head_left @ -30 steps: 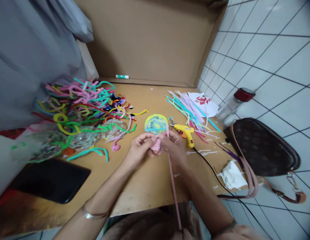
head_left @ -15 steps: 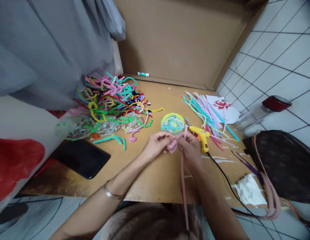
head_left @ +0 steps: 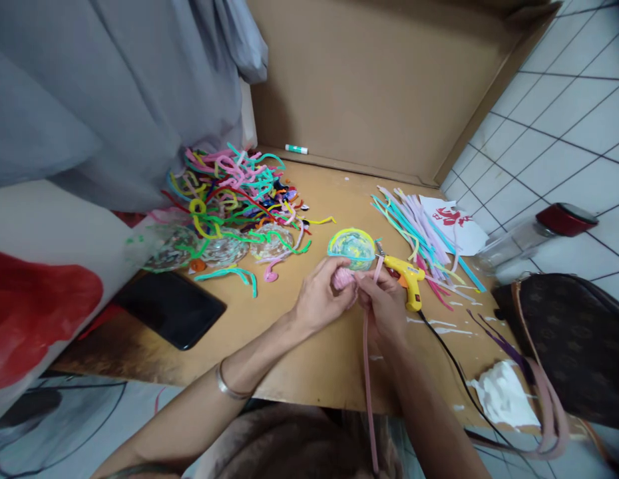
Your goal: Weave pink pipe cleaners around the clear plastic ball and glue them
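A pink coil of fuzzy pipe cleaner [head_left: 343,278] is held in my left hand [head_left: 317,299], thumb and fingers curled around it. At its right side, my right hand [head_left: 387,306] pinches a long pale pink pipe cleaner [head_left: 368,372], whose tail hangs down past the table's front edge. The fingertips of both hands meet at the coil, so the joining point is partly hidden. Just beyond them lies a round disc [head_left: 352,245] edged in yellow and blue. The yellow glue gun [head_left: 413,276] rests right of my right hand.
At left lie a tangled pile of pipe cleaners [head_left: 234,186] and a black phone [head_left: 172,307]. Straight pipe cleaners [head_left: 414,226], a red-lidded bottle [head_left: 534,226], a brown bag [head_left: 569,346] and crumpled tissue [head_left: 506,392] are at right. A cardboard panel [head_left: 379,86] stands behind.
My left hand has turned and opened its curl, showing more of the pink coil's round face. My right hand keeps its pinch. The whole view has shifted slightly.
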{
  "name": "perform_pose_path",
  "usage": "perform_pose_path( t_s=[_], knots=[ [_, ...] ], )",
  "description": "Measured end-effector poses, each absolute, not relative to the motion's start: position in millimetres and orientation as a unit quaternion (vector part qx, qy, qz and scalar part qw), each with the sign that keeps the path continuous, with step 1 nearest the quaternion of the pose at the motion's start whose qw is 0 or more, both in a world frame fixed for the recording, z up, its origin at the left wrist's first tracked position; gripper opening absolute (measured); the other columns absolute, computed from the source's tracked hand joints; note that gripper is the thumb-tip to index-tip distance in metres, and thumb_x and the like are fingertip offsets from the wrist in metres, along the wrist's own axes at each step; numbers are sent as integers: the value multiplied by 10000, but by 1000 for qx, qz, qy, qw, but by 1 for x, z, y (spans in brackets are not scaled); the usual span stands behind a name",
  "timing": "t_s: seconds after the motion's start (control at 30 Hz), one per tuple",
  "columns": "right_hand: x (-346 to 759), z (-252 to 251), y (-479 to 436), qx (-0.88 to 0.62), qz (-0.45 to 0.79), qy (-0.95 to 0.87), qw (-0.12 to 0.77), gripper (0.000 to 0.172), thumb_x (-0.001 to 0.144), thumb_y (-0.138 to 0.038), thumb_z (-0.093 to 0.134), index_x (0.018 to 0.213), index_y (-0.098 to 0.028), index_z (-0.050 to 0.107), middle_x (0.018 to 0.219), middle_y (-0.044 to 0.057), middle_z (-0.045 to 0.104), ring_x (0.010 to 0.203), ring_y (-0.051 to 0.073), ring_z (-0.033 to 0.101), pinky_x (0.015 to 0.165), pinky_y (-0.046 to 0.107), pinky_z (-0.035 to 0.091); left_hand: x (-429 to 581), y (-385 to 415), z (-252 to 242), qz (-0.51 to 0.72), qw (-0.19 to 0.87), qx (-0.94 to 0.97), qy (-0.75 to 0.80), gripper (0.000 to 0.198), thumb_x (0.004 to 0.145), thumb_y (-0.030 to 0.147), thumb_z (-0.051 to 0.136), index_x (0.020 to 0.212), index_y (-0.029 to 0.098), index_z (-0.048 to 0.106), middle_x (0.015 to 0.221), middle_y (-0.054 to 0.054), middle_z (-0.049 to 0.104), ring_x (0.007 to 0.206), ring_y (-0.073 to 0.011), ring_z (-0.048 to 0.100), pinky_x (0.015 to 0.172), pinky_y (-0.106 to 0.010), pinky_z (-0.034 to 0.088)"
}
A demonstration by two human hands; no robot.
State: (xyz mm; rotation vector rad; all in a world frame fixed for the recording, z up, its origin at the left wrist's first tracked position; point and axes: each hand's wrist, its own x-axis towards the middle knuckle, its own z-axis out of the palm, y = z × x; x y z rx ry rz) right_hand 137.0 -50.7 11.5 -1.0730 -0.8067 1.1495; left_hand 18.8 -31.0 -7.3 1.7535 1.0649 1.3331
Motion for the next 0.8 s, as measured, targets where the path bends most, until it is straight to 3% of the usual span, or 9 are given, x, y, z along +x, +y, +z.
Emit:
perform_pose_path(
  t_s=[0.13, 0.47, 0.67, 0.8],
  knots=[
    [135, 9, -51, -473, 513, -329, 637, 233, 606, -320, 787, 556, -180, 606, 392, -84, 415, 366, 51, 332, 376, 205, 232, 19, -31, -8, 509, 268, 716, 395, 229, 769, 150, 597, 995, 188, 603, 950, -69, 654, 877, -186, 617, 771, -293, 491],
    [131, 11, -50, -480, 531, -308, 627, 278, 553, -341, 807, 522, -170, 590, 364, -90, 392, 353, 39, 307, 368, 196, 198, 19, -30, -9, 507, 262, 717, 400, 258, 738, 111, 564, 986, 176, 592, 931, -66, 646, 835, -181, 611, 753, -286, 490],
    [132, 11, -51, -477, 528, -310, 630, 280, 564, -347, 807, 527, -174, 589, 365, -87, 400, 354, 48, 318, 371, 208, 207, 19, -30, -7, 502, 302, 694, 419, 277, 713, 112, 594, 979, 184, 618, 901, -45, 661, 785, -168, 605, 723, -277, 486],
    [133, 13, -50, -463, 526, -315, 640, 262, 559, -340, 812, 542, -191, 597, 370, -91, 396, 347, 56, 327, 370, 212, 206, 18, -28, -8, 499, 404, 641, 421, 282, 749, 209, 654, 1027, 173, 630, 797, -17, 658, 681, -141, 581, 632, -245, 468]
  ],
)
